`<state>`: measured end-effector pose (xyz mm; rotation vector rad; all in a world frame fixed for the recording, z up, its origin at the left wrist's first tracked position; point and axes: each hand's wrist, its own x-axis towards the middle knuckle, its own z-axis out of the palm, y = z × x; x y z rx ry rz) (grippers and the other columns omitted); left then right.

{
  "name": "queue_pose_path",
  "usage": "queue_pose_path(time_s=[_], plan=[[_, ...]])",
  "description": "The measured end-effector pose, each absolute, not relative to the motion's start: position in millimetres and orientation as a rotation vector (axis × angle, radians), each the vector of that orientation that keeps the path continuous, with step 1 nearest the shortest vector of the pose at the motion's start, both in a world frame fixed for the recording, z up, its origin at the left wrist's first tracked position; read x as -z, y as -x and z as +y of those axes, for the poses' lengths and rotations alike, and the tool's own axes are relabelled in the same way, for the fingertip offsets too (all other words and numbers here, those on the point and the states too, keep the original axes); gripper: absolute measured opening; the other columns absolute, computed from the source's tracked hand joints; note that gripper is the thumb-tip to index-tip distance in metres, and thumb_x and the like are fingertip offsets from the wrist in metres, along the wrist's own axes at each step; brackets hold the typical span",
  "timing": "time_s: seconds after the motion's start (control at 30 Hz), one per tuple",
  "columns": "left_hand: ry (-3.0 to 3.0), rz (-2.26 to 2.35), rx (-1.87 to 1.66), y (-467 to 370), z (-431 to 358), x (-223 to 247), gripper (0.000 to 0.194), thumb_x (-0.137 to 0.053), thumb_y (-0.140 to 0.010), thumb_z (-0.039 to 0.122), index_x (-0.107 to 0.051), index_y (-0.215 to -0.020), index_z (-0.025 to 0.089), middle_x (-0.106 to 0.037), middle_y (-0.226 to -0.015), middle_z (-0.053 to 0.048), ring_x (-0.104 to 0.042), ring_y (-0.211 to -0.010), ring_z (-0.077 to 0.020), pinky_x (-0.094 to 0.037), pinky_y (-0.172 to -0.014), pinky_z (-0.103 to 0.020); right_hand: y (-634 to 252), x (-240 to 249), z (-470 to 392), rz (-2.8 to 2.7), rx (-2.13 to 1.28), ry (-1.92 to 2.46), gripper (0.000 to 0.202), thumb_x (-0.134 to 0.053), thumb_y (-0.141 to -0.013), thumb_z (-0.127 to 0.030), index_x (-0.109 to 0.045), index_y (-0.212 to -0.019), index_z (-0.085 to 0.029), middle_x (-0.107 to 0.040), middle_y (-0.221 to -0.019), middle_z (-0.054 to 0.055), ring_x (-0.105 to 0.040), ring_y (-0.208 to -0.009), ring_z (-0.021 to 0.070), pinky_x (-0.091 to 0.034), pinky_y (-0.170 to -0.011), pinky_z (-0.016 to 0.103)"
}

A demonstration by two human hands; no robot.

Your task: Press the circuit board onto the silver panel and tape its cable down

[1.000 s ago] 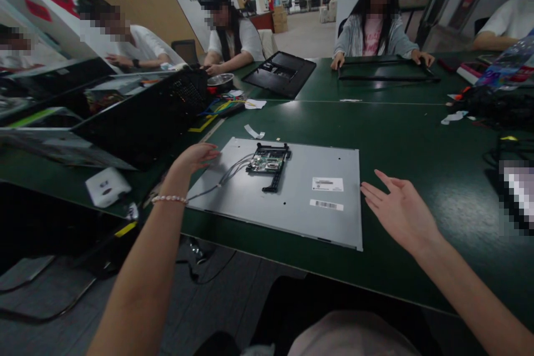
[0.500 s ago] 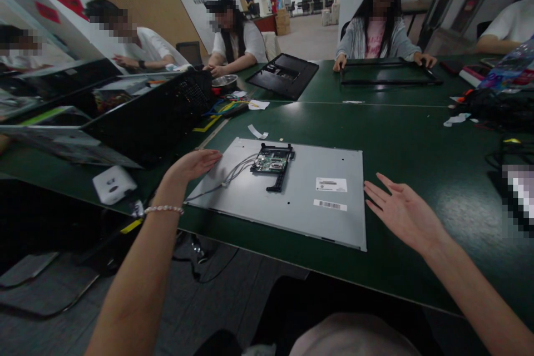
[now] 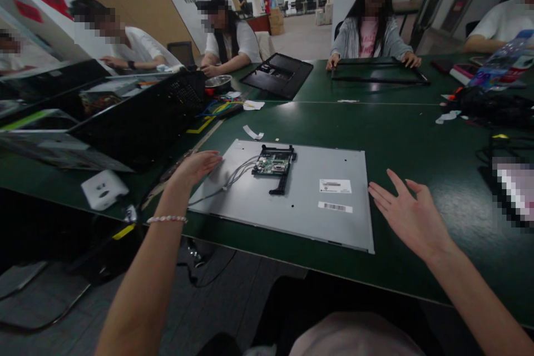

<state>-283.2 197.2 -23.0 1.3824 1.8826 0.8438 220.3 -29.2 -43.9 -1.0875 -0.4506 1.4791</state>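
Note:
A flat silver display panel [image 3: 250, 208] lies back side up on the green table in front of me. On it sits a small circuit board [image 3: 272, 164] in a black bracket [image 3: 278, 184], and grey cables [image 3: 236, 176] run from it to the panel's left side. My left hand [image 3: 198, 168], with a beaded bracelet on the wrist, is held at the panel's left edge with the fingers stretched out. At the right edge is my right hand [image 3: 411, 208], palm turned up and fingers spread. Neither hand holds anything.
An open black computer case [image 3: 137, 117] stands at the left, near a white box-shaped device [image 3: 103, 189]. Farther back lies a black plastic cover [image 3: 277, 75]. Across the table a person's hands hold a black frame [image 3: 379, 82]. Black cables [image 3: 488, 105] and a plastic bottle [image 3: 507, 61] are at the right.
My right hand's fingers have spread farther apart, beside the panel's right edge. My left hand stays nearly in place. The whole view has shifted slightly.

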Motion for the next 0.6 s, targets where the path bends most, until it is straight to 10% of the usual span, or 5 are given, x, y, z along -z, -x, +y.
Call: queue_pose_path(time_s=[0.6], plan=[[-1.209,1.699,-0.942,213,143,23,0.047,-0.077,-0.063,0.039,-0.067,-0.106,0.022,-0.071,-0.103,-0.007,-0.066,-0.103,-0.0226,-0.051,-0.085,-0.031,-274,52,-65,-0.4,-1.295,1.131,0.065,-0.046,-0.088,-0.056,-0.039,-0.15,-0.039,-0.068,-0.131,0.006,-0.06,-0.127,0.0246,-0.026,-0.118,0.05]])
